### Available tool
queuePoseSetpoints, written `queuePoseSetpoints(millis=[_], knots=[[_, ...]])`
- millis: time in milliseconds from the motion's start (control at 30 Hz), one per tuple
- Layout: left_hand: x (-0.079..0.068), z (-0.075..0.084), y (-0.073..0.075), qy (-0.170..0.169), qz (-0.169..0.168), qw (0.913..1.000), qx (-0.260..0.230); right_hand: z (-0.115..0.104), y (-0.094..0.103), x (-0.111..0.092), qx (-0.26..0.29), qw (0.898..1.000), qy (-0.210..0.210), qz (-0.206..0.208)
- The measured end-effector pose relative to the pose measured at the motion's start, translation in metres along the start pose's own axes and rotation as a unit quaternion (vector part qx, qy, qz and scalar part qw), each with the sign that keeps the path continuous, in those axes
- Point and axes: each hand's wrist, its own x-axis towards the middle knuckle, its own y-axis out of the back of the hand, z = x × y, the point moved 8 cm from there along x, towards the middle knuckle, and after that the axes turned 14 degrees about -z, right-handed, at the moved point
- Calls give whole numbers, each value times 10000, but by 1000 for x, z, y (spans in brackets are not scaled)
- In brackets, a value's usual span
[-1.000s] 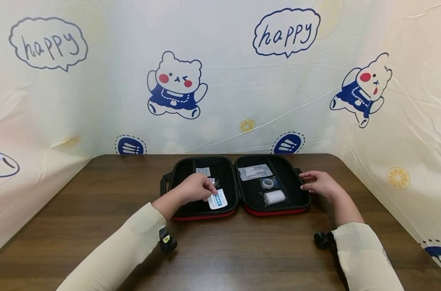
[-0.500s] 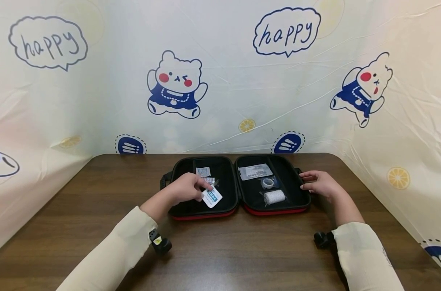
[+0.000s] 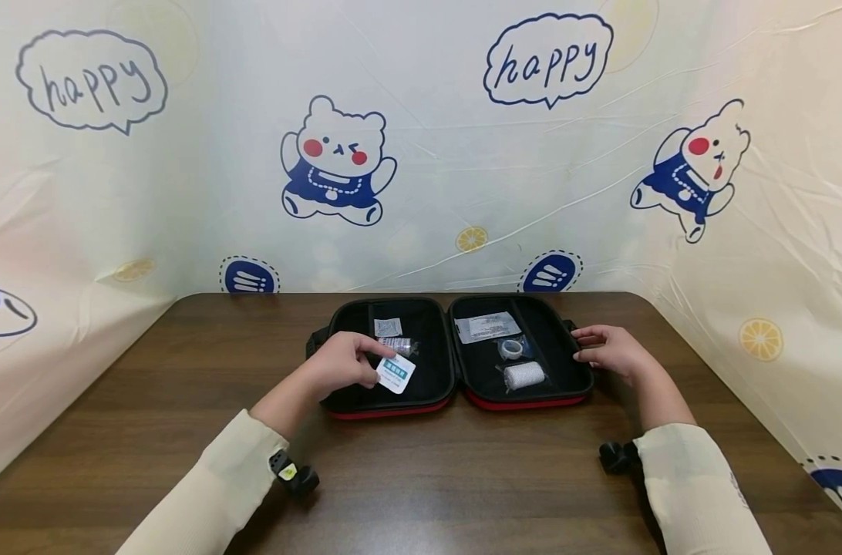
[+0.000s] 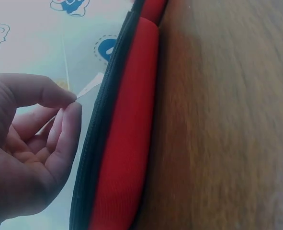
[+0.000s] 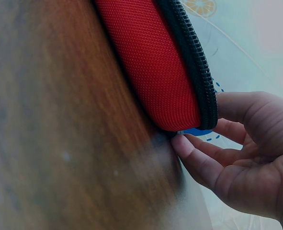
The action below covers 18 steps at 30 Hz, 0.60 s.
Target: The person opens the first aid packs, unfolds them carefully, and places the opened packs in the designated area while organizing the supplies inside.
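An unfolded black-lined first-aid case with a red outer shell lies on the table, both halves facing up. Over its left half, my left hand pinches a small flat white packet with blue print between thumb and finger. The left wrist view shows this packet almost edge-on, above the zipper rim. At the case's right side, my right hand holds the edge. Up close, the right hand has one digit at the zipper rim and another fingertip at the red shell's lower corner.
Inside the left half lie a small printed sachet and a clear-wrapped item. The right half holds a white printed packet, a tape roll and a wrapped bandage roll. Brown wooden tabletop surrounds the case.
My left hand has drawn the white packet leftward, with the packet turning as it moved, uncovering the clear-wrapped item behind. The right hand and the case have stayed still.
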Motion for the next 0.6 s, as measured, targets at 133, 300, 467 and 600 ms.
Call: queuePoseSetpoints(millis=[133,300,467,600], knots=[[-6,-5,6,83,200,9998,-44,1,0,0,-9,10000,-2,-16],[-12,-10,12,114,231,9996,-146,1,1,-1,-43,10000,5,-22],[-18,-13,20,37,305,9995,-122,1,1,0,-70,10000,15,-28],[-23,-16,29,34,380,9992,-76,2,2,0,-79,10000,-29,-19]])
